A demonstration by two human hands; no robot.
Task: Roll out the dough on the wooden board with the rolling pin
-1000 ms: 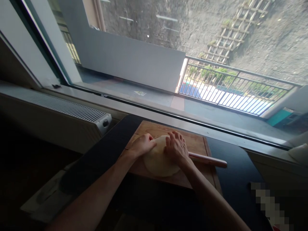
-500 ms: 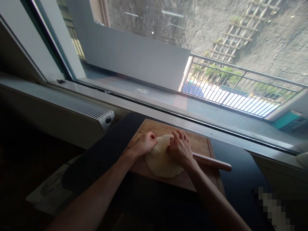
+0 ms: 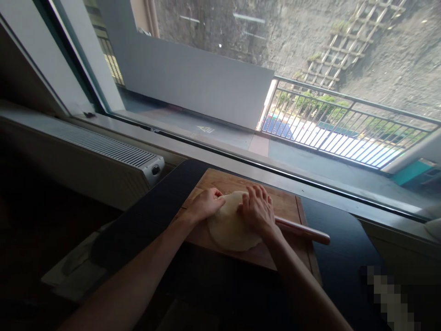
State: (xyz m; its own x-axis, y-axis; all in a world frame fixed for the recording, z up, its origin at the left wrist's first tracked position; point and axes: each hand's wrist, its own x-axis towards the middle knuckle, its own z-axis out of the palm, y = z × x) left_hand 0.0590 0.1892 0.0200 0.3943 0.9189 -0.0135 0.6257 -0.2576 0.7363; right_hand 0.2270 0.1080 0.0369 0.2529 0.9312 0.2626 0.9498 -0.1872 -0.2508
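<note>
A round, flat sheet of pale dough (image 3: 229,225) lies on a wooden board (image 3: 284,200). My left hand (image 3: 208,202) is at the dough's upper left edge, fingers curled and pinched on it. Over the right part of the dough rests my right hand (image 3: 257,207), its fingers stretched out and slightly apart, pointing away from me. A wooden rolling pin (image 3: 305,230) sticks out to the right from beneath that hand and crosses the board's right edge. Its other end is hidden by the hand, and so is the dough's right edge.
The board stands on a dark table (image 3: 339,239) with rounded corners, close against a window sill (image 3: 193,151). A white radiator (image 3: 138,170) is at the left. Beyond the glass, a railing (image 3: 351,128) runs before a rocky slope.
Both hands stay in nearly the same place on the dough. The whole view has shifted very slightly; the rolling pin and board look otherwise unchanged.
</note>
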